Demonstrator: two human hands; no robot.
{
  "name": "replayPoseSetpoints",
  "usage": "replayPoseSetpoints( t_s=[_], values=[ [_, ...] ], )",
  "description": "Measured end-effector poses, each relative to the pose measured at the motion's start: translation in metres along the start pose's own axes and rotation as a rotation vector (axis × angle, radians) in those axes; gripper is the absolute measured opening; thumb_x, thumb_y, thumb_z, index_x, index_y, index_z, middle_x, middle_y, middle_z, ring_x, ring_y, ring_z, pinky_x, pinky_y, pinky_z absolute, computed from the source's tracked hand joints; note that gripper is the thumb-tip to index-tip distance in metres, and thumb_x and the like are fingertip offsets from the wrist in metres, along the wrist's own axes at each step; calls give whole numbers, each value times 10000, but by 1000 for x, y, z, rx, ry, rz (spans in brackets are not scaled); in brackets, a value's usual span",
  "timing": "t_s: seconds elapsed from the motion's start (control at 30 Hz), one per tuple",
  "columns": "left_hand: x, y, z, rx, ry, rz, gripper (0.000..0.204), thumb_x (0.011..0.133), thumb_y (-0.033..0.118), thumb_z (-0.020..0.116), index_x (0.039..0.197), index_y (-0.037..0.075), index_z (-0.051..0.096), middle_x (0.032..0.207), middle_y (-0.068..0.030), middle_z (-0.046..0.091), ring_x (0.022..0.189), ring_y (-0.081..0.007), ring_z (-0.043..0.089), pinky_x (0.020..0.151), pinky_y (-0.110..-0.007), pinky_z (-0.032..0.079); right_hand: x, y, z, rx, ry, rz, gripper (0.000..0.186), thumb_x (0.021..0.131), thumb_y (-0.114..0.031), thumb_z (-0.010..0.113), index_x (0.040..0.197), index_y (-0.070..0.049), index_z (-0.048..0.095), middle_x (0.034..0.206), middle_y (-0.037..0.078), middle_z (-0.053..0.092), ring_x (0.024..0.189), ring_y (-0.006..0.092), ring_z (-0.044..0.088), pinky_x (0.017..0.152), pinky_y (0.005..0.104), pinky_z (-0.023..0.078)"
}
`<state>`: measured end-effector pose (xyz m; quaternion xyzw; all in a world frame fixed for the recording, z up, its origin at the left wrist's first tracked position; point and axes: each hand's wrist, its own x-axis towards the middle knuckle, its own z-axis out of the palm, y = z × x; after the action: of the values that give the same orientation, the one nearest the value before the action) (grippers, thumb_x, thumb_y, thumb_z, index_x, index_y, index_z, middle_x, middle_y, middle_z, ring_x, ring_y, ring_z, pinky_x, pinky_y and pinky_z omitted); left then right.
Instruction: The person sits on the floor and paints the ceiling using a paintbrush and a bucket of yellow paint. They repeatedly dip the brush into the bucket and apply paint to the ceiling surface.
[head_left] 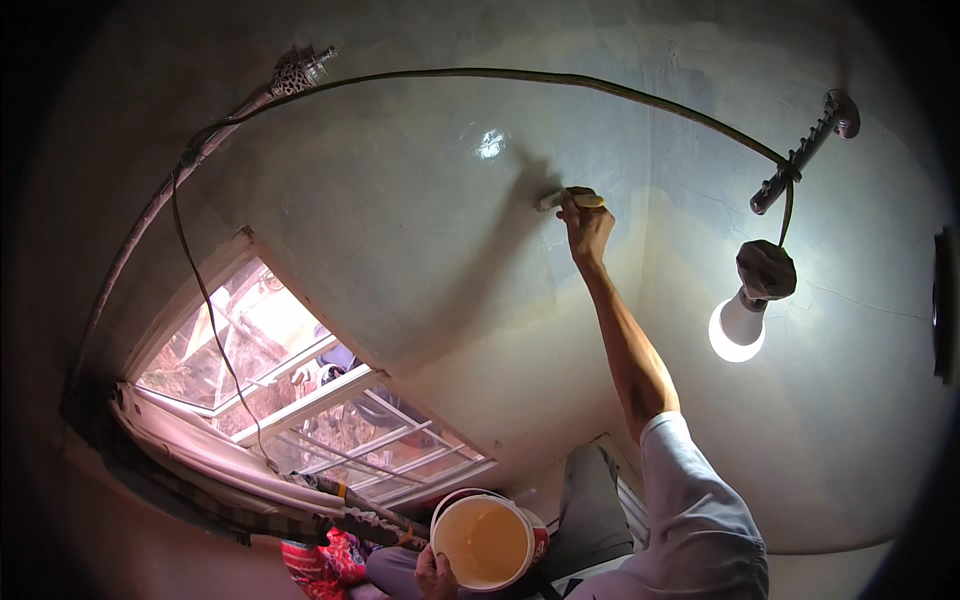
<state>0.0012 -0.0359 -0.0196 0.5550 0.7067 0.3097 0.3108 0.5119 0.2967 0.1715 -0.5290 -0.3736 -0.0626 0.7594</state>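
Observation:
My right hand (588, 230), at the end of a raised arm, is closed around a paintbrush (588, 201) with a pale yellow handle. The brush head is against, or very close to, the wall (400, 200). Below and to the left of it, a wet-looking shiny spot on the wall reflects light. Low in view, my left hand (436, 576) grips the side of a white bucket (446, 528) with a raised wire handle. The bucket's inside looks pale cream; I cannot tell how much it holds.
A lit bulb (738, 328) hangs by a cord (560, 76) from a hook rail (812, 150) at right. The cord runs left to a curtain rod (190, 165). At lower left are a barred window (310, 390), a gathered curtain (210, 465) and red patterned cloth (340, 558).

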Motion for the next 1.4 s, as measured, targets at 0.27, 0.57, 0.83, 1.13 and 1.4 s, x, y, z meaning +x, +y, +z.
replayPoseSetpoints(
  t_s=[0.27, 0.57, 0.83, 1.13, 1.4],
  values=[
    [0, -24, 0, 42, 57, 87, 403, 957, 295, 565, 1256, 33, 629, 1163, -203, 670, 1041, -352, 632, 896, -412, 493, 4, -14, 14, 307, 41, -229, 241, 916, -115, 621, 1109, 21, 664, 972, 118, 718, 860, 190, 689, 792, 312, 551],
    [-2, -16, 1, -23, 48, -16, 359, 968, 219, 550, 1262, 26, 622, 1135, -189, 676, 1014, -304, 633, 883, -390, 491, -96, 48, -11, 404, -19, 313, 372, 938, -222, 643, 1211, 27, 606, 1044, 126, 694, 931, 199, 696, 733, 306, 571],
    [2, -14, 2, 46, 46, 64, 367, 981, 229, 516, 1262, 16, 616, 1114, -195, 678, 1017, -305, 624, 869, -389, 492, -48, 35, -1, 86, 46, 93, 242, 881, -114, 620, 1055, 43, 681, 851, 149, 718, 721, 200, 695, 704, 324, 552],
    [-2, 1, -2, -104, 19, 45, 378, 997, 271, 501, 1248, 14, 616, 1131, -232, 661, 1024, -385, 617, 890, -436, 483, -18, -15, 6, 684, -37, 223, 425, 935, -232, 635, 1272, 9, 541, 1164, 157, 638, 1050, 273, 668, 867, 389, 570],
    [7, -36, 7, -373, 59, 51, 295, 892, 6, 484, 1126, -54, 653, 921, -80, 698, 773, -127, 645, 700, -253, 512, -110, 73, -12, 542, 100, 488, 360, 938, -190, 606, 1258, -27, 565, 1135, 130, 644, 1064, 246, 653, 801, 357, 577]
  ],
)
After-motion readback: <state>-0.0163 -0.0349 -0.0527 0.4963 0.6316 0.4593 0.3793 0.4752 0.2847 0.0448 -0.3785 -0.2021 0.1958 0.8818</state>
